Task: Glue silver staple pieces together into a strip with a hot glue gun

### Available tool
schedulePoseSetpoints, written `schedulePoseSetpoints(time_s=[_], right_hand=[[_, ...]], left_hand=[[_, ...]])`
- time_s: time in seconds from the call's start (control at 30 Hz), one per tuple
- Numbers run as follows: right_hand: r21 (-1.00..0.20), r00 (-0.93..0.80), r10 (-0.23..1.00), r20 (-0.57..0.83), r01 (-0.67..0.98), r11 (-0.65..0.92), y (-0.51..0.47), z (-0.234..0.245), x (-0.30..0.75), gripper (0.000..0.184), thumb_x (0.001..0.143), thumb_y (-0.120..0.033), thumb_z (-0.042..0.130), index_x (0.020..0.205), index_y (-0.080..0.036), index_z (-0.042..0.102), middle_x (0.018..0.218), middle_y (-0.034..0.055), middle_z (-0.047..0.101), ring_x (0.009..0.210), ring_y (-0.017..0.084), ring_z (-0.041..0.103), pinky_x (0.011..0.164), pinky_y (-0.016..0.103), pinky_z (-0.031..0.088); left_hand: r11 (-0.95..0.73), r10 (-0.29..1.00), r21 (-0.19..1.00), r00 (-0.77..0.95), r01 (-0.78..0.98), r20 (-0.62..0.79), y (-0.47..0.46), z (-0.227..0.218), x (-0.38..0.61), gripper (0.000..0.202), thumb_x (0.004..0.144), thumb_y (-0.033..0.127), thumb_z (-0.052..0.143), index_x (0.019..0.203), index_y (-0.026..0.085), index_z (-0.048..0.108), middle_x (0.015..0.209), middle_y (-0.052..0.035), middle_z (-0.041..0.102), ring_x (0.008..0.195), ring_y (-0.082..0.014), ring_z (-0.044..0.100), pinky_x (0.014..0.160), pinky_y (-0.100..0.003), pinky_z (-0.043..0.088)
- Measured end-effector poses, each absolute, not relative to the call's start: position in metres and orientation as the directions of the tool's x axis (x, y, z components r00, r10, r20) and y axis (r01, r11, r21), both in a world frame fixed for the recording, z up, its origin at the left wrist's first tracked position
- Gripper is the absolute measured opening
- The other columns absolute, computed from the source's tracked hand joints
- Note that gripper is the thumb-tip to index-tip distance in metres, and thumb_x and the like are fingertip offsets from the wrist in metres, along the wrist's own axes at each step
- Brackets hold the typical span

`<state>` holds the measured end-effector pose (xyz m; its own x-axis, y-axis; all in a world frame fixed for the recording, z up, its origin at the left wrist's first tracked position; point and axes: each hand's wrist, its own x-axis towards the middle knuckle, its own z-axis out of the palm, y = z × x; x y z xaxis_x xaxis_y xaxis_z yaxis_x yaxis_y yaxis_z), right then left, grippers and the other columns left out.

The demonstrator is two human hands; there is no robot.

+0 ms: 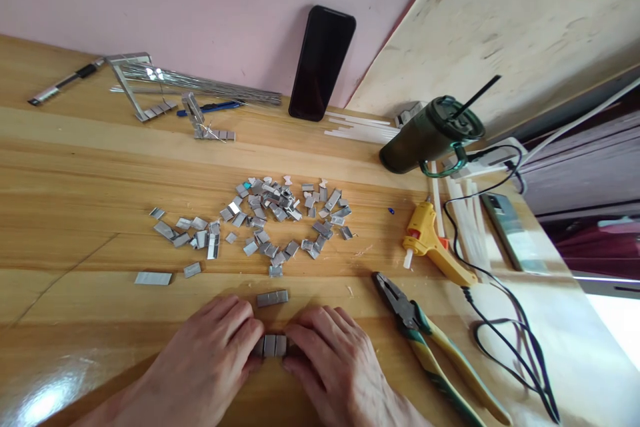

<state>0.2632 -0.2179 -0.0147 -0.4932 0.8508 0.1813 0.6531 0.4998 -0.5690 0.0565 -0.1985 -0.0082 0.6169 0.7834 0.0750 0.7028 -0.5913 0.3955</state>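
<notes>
My left hand (210, 353) and my right hand (333, 353) rest on the wooden table (75, 213) near its front edge. Between their fingertips they pinch a short row of small silver metal blocks (274, 345), one hand at each end. Just beyond lies a second short strip of joined blocks (273, 297). Farther out a loose pile of the same metal pieces (280, 213) spreads over the table's middle, with a few strays (153, 277) to the left.
Pliers with green-yellow handles (425, 340) lie right of my hands. A yellow glue gun (433, 243) with black cord, a tipped dark tumbler (430, 137), glue sticks, a phone (513, 230). Another phone (320, 63) leans on the wall; metal rods (200, 83) and a pen at the back.
</notes>
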Motion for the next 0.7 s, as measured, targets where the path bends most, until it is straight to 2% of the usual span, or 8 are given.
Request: schedulePoseSetpoints(time_s=[0.1,0.3,0.7], right_hand=[[-0.580,-0.484,0.852,0.197,0.644,0.500,-0.2185,-0.0138,0.2655,0.010,0.090,-0.015,0.054,0.095,-0.015,0.063,0.083,0.0056,0.066,0.069,0.019,0.057,0.061,0.031,0.044],[-0.587,-0.480,0.860,0.169,0.652,0.480,-0.2208,-0.0139,0.2646,0.011,0.089,-0.013,0.054,0.083,-0.017,0.063,0.079,0.0052,0.065,0.067,0.018,0.055,0.061,0.030,0.043],[-0.569,-0.489,0.850,0.194,0.650,0.504,-0.2193,-0.0108,0.2616,0.021,0.092,-0.017,0.050,0.077,-0.016,0.065,0.075,0.0048,0.063,0.064,0.017,0.053,0.060,0.029,0.041]], left_hand=[[-0.596,0.777,0.386,0.628,0.704,0.052,-0.1969,-0.0058,0.0568,0.023,0.066,0.000,0.059,0.074,0.022,0.060,0.074,0.0013,0.067,0.068,-0.0202,0.065,0.063,-0.031,0.049],[-0.596,0.780,0.379,0.623,0.708,0.065,-0.1950,-0.0034,0.0572,0.023,0.061,0.000,0.066,0.069,0.021,0.062,0.069,0.0011,0.066,0.063,-0.0205,0.064,0.057,-0.032,0.050],[-0.608,0.776,0.397,0.620,0.687,0.117,-0.1967,-0.0061,0.0589,0.021,0.064,0.000,0.058,0.068,0.020,0.061,0.067,0.0003,0.065,0.061,-0.0199,0.063,0.056,-0.031,0.051]])
